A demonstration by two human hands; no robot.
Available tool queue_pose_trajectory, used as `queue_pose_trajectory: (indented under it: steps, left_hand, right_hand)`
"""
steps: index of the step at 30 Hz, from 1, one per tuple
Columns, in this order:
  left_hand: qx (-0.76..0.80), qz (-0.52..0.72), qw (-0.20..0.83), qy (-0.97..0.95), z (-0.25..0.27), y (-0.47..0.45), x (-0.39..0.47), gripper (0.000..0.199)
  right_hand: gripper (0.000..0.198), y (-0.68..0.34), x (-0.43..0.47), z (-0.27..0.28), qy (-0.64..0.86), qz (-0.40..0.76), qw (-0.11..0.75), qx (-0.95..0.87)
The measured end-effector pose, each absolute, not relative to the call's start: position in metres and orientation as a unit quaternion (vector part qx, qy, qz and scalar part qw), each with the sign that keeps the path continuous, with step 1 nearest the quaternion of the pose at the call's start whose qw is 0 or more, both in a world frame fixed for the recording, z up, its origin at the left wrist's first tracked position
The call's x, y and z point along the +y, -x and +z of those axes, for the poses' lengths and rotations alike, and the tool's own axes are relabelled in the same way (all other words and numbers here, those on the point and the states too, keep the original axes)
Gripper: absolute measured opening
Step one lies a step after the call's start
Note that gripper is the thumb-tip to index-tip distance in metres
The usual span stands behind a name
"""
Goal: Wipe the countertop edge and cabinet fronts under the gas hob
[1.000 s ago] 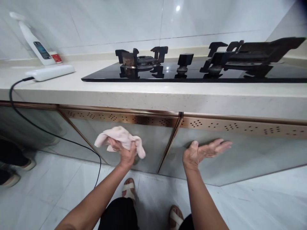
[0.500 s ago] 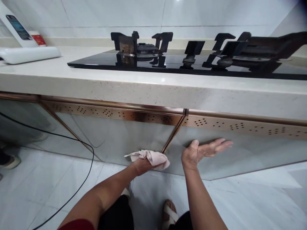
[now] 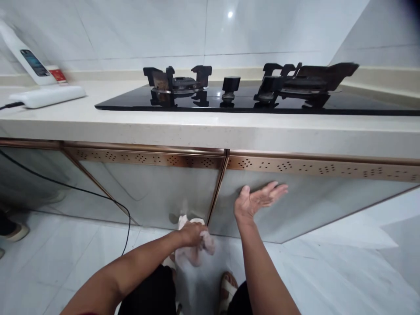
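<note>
My left hand (image 3: 193, 233) is closed on a pale pink cloth (image 3: 207, 243), low in front of the left glass cabinet door (image 3: 154, 186). The cloth hangs bunched below the fingers, its lower part smeared by motion, and a white end sticks up behind the hand. With fingers spread and thumb up, my right hand (image 3: 257, 202) is at the right cabinet door (image 3: 321, 199); whether the palm touches the glass I cannot tell. Copper-coloured trim (image 3: 217, 190) runs between the two doors.
Above the doors juts a pale countertop (image 3: 157, 131) with a black gas hob (image 3: 210, 105). A white bottle (image 3: 33, 63) and a white device (image 3: 54, 96) stand at the left. A black cable (image 3: 82, 190) hangs across the left side. Another person's shoe (image 3: 18, 232) shows at far left.
My left hand has turned over with the cloth and dropped slightly, so the cloth now hangs beneath it. My right hand stays open by the right door. The view has shifted right.
</note>
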State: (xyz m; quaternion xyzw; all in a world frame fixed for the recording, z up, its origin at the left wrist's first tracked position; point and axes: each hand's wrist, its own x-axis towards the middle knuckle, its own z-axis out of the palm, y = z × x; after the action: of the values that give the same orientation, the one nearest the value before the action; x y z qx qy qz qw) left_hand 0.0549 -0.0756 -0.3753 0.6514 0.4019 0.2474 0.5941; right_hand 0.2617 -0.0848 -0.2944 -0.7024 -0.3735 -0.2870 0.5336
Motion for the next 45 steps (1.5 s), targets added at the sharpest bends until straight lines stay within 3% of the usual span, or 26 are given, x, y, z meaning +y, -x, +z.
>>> queue_pose_trajectory:
  steps: [2,5,9,12,16,18,20,24,26,29,34,38,42,45]
  left_hand:
    - [0.380,0.250,0.578,-0.678,-0.355,-0.059,-0.077,0.017]
    - [0.378,0.319,0.534,-0.685,-0.325,-0.058,-0.078,0.036]
    - [0.426,0.451,0.492,-0.611,-0.300,-0.059,-0.089,0.038]
    - [0.383,0.448,0.597,-0.545,-0.291,-0.070,-0.110,0.048]
    - [0.237,0.356,0.791,-0.438,-0.281,-0.080,-0.129,0.060]
    - [0.221,0.325,0.808,-0.440,-0.278,-0.077,-0.126,0.073]
    - [0.277,0.360,0.757,-0.470,-0.278,-0.072,-0.115,0.072]
    - [0.442,0.566,0.466,-0.517,-0.284,-0.061,-0.095,0.043]
    - [0.454,0.619,0.337,-0.545,-0.285,-0.059,-0.089,0.034]
    - [0.451,0.632,0.237,-0.585,-0.286,-0.063,-0.085,0.030]
    - [0.482,0.617,0.158,-0.602,-0.290,-0.072,-0.075,0.027]
    - [0.480,0.623,0.139,-0.602,-0.295,-0.078,-0.073,0.026]
    - [0.478,0.626,0.137,-0.601,-0.298,-0.079,-0.075,0.023]
    - [0.477,0.617,0.146,-0.608,-0.298,-0.074,-0.073,0.023]
  right_hand:
    - [0.084,-0.264,-0.094,-0.289,0.703,-0.269,0.528,-0.393]
    - [0.078,-0.266,-0.115,-0.280,0.693,-0.211,0.551,-0.415]
    - [0.059,-0.243,-0.143,-0.285,0.672,0.023,0.612,-0.416]
    - [0.069,-0.207,-0.156,-0.302,0.626,0.209,0.567,-0.493]
    - [0.091,-0.184,-0.168,-0.309,0.603,0.312,0.567,-0.467]
    - [0.086,-0.192,-0.174,-0.302,0.632,0.303,0.589,-0.402]
    - [0.080,-0.209,-0.181,-0.290,0.671,0.224,0.624,-0.330]
    - [0.085,-0.250,-0.183,-0.256,0.685,-0.045,0.667,-0.288]
    - [0.086,-0.264,-0.170,-0.240,0.670,-0.162,0.635,-0.350]
    - [0.078,-0.270,-0.140,-0.235,0.669,-0.273,0.517,-0.460]
    - [0.052,-0.256,-0.118,-0.308,0.683,-0.313,0.339,-0.567]
    - [0.041,-0.253,-0.130,-0.386,0.690,-0.236,0.275,-0.627]
    - [0.057,-0.253,-0.142,-0.425,0.719,-0.021,0.130,-0.682]
    - [0.063,-0.243,-0.148,-0.436,0.698,0.066,0.064,-0.711]
